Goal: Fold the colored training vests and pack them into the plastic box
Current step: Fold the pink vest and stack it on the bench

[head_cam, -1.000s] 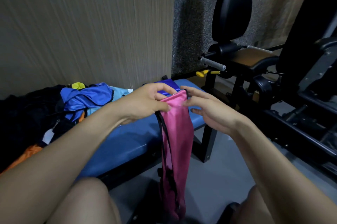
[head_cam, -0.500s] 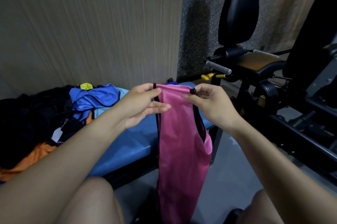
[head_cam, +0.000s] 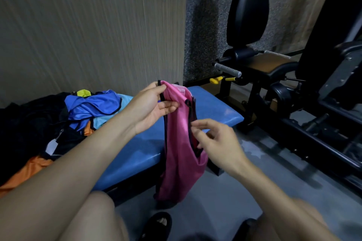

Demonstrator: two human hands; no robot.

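A pink training vest (head_cam: 179, 154) with black trim hangs in front of the blue bench (head_cam: 141, 148), its lower end near the floor. My left hand (head_cam: 154, 107) pinches the vest's top edge between thumb and fingers. Lower and to the right, my right hand (head_cam: 213, 140) pinches the black trim along the vest's right side. A heap of other vests lies on the bench's left end: a blue one (head_cam: 92, 105) on top, a light blue one, orange ones (head_cam: 33, 168) and black cloth. The plastic box is not in view.
A grooved wall panel (head_cam: 94, 29) stands behind the bench. A black gym machine (head_cam: 293, 84) with a seat and padded back fills the right side. Grey floor (head_cam: 225, 201) lies between bench and machine. My knees and a black sandal (head_cam: 156, 225) sit at the bottom.
My right hand has let go of the vest's top corner and dropped down to the black trim on its right side. My left hand still holds the top edge.
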